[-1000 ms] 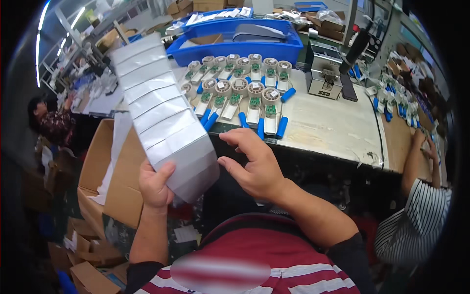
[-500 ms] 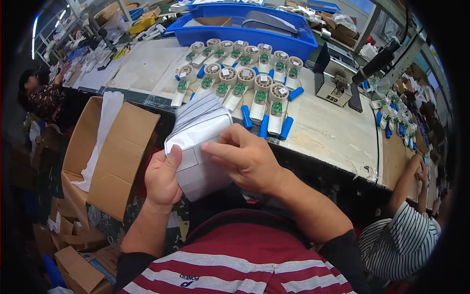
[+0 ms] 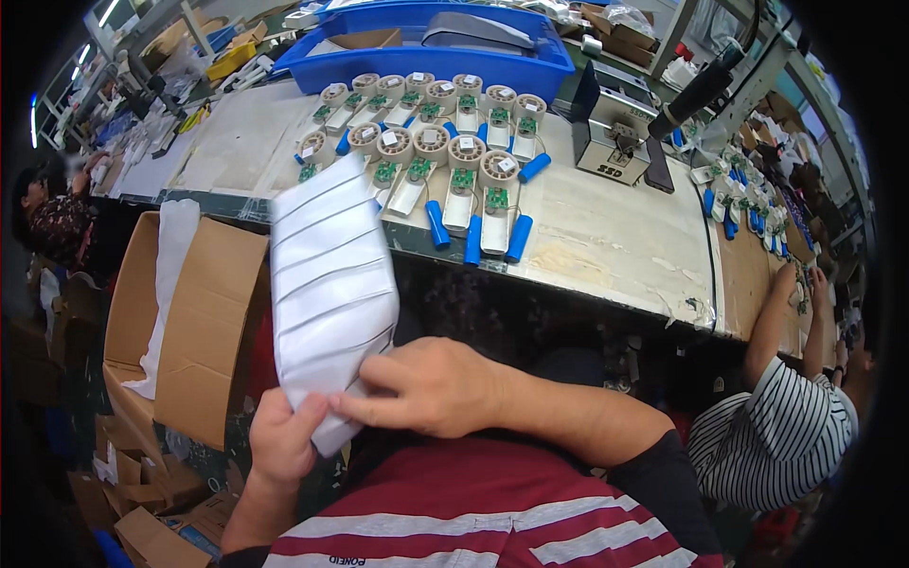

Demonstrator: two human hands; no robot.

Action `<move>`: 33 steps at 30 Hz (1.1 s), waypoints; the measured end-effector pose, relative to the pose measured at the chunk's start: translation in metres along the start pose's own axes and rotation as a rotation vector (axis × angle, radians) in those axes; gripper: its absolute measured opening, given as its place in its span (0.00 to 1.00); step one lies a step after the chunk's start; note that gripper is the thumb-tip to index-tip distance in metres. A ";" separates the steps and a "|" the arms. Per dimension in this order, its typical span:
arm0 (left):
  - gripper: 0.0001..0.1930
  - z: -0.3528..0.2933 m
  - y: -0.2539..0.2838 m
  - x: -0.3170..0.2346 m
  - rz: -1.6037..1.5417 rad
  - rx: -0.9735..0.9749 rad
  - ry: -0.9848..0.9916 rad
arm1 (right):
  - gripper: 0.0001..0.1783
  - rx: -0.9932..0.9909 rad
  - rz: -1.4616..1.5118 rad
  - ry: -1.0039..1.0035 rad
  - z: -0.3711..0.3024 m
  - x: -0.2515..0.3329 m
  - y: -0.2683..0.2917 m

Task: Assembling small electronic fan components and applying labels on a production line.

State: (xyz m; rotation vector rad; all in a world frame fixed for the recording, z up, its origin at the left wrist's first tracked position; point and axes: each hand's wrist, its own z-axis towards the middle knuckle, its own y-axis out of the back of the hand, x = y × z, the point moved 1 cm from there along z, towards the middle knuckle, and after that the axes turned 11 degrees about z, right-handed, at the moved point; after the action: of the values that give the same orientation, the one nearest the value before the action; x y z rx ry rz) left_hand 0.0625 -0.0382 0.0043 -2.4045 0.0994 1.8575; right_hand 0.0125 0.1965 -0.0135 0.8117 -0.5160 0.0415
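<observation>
Right hand [image 3: 431, 388] has dropped, half-curled, grip unclear, against the stack [image 3: 333, 275] our left hand [image 3: 282, 440] pinches at its near end: likely light, bendy, best held there.

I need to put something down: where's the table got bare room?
The table has a bare patch in front of the metal box, right of the blue tubes. Another lies left of the round parts. Those crowd the middle, back toward the blue tub.
</observation>
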 end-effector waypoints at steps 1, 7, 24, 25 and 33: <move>0.15 -0.009 0.004 0.000 0.032 0.011 -0.050 | 0.23 -0.024 0.025 0.039 0.001 0.004 -0.003; 0.17 -0.032 0.015 0.008 -0.020 -0.054 -0.151 | 0.23 -0.072 0.134 0.158 0.014 0.012 -0.021; 0.20 -0.009 0.004 0.037 -0.317 -0.046 0.131 | 0.17 0.056 0.168 0.068 0.003 -0.009 -0.021; 0.20 -0.011 0.002 0.036 -0.316 -0.067 0.124 | 0.17 0.058 0.180 0.085 0.005 -0.009 -0.022; 0.24 -0.021 -0.005 0.050 -0.408 -0.168 0.193 | 0.13 0.095 0.389 0.014 0.010 -0.009 -0.033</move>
State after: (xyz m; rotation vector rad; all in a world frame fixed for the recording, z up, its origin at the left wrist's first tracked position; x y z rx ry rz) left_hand 0.0957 -0.0357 -0.0388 -2.4667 -0.5123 1.5038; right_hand 0.0076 0.1686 -0.0345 0.7932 -0.6568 0.4322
